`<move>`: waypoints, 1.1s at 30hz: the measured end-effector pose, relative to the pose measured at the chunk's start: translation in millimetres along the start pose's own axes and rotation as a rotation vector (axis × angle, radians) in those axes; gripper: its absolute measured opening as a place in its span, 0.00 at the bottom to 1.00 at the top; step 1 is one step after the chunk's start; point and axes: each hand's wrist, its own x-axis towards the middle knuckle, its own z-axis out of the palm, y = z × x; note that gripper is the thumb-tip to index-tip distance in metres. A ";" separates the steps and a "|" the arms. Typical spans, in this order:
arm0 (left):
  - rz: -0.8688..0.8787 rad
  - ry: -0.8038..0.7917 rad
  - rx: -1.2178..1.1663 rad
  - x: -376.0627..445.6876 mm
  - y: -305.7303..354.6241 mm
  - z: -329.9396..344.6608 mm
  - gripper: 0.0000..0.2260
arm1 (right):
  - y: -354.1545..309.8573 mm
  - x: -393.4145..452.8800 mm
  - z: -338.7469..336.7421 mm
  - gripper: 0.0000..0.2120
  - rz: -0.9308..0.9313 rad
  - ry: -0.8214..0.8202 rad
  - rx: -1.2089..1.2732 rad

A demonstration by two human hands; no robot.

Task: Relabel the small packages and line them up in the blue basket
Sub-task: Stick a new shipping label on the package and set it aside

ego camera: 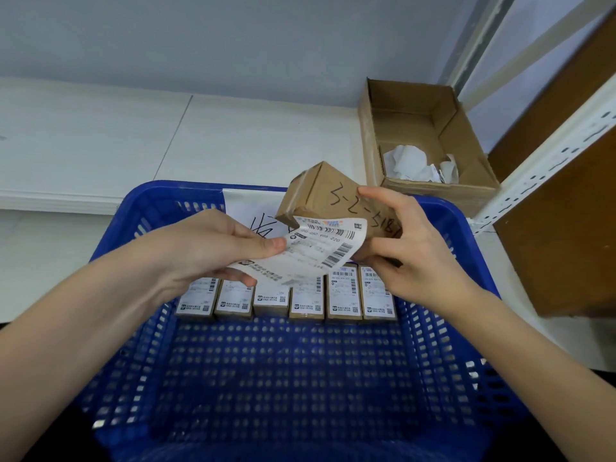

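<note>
Right hand (pixel 413 251) grips package (pixel 333 195); left hand (pixel 213 248) pinches label (pixel 320 251)

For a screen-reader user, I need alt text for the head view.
Above a blue basket, the right hand holds a small brown package with handwriting on it, while the left hand pinches a printed label against it. Six labelled packages stand in a row inside; an open carton with crumpled paper sits behind.
</note>
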 end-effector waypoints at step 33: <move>0.106 0.019 0.023 -17.2 -4.1 -10.8 0.19 | -20.2 -7.2 19.4 0.07 0.755 0.133 0.700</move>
